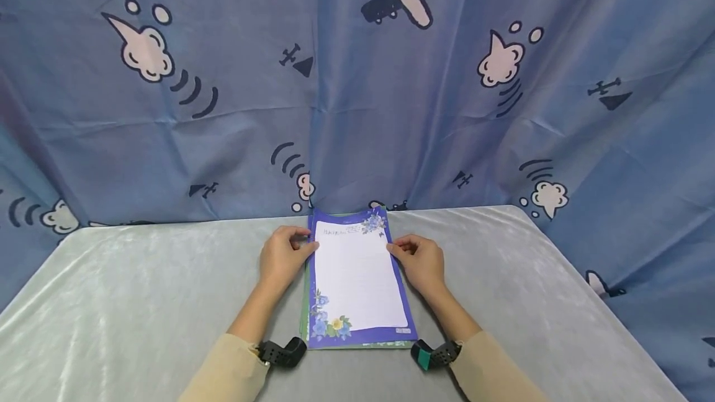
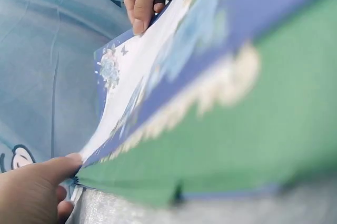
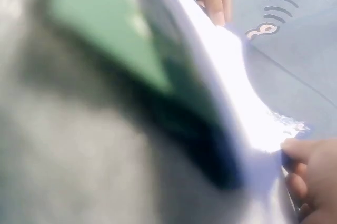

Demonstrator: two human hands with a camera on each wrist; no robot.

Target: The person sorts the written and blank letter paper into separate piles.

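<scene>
A sheet of decorative paper (image 1: pixel 360 278) with a blue-purple border, a white middle and printed flowers in two corners is held upper end away from me. Faint writing runs along its top. Behind it a green sheet (image 2: pixel 284 113) shows at the left and lower edges. My left hand (image 1: pixel 281 259) pinches the left edge between thumb and fingers, near the upper end. On the opposite edge, at about the same height, my right hand (image 1: pixel 421 263) pinches the paper. Both wrist views show the sheets bowed, with the thumbs on the printed face.
A pale, velvety cloth (image 1: pixel 139 303) covers the table. Beyond its far edge hangs a blue curtain (image 1: pixel 357 110) printed with planes and clouds. Each wrist wears a black band (image 1: pixel 285 353), and both sleeves are beige.
</scene>
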